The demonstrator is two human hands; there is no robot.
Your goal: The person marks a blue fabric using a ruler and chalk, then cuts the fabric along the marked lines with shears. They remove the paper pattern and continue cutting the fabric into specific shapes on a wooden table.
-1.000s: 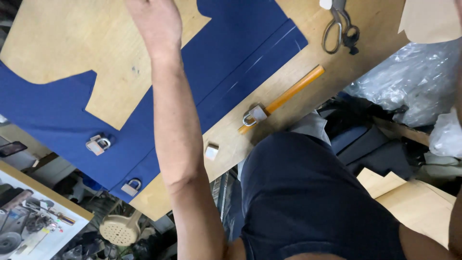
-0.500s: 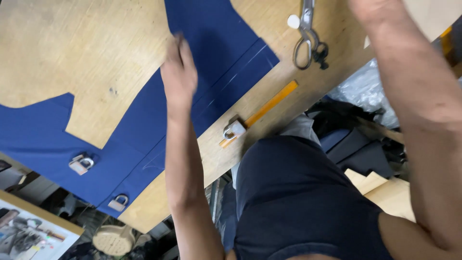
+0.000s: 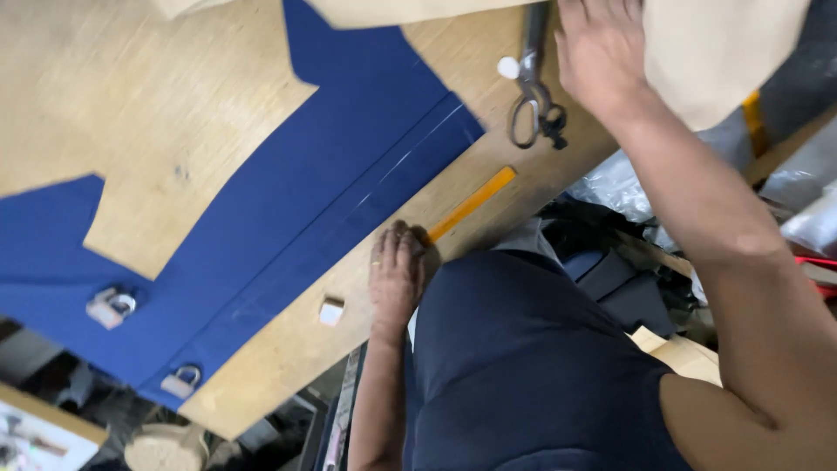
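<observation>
The left hand point(image 3: 397, 270), which was stretched over the blue cloth point(image 3: 288, 218) a moment ago, is now laid flat, fingers together, on the wooden surface point(image 3: 288, 349) at lower centre, covering the orange ruler's point(image 3: 471, 203) end. The right hand point(image 3: 602, 52) is spread on tan pattern paper point(image 3: 715, 52) beside the steel shears point(image 3: 534, 96), upper right.

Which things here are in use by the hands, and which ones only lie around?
In use:
- left hand resting on the table edge at the orange ruler
- right hand on the beige pattern sheet

Lying about:
- scissors
- blue fabric
- two padlocks on the fabric
- small white block
</observation>
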